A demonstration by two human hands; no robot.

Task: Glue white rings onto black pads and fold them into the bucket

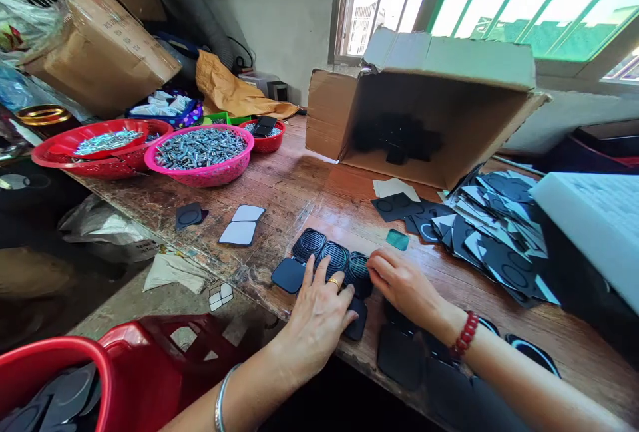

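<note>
Three black square pads with ringed faces lie joined in a row near the table's front edge; the left one [308,243] is uncovered. Plain black flaps [288,275] extend from the row toward me. My left hand [319,309] lies palm down over the pads, fingers spread, fingertips on the middle pad [335,253]. At the outer edge of the right pad [358,265], my right hand [407,285] has its fingers pinched together. What sits between those fingertips is hidden. More black folding pads [399,352] lie under and beside my right forearm.
A pile of black ringed sheets [499,232] lies at right beside white foam [594,212]. Behind stands an open cardboard box [329,112]. A pink basket of metal parts [200,176] and red baskets stand back left. White squares [242,224] and a green piece [397,239] lie nearby.
</note>
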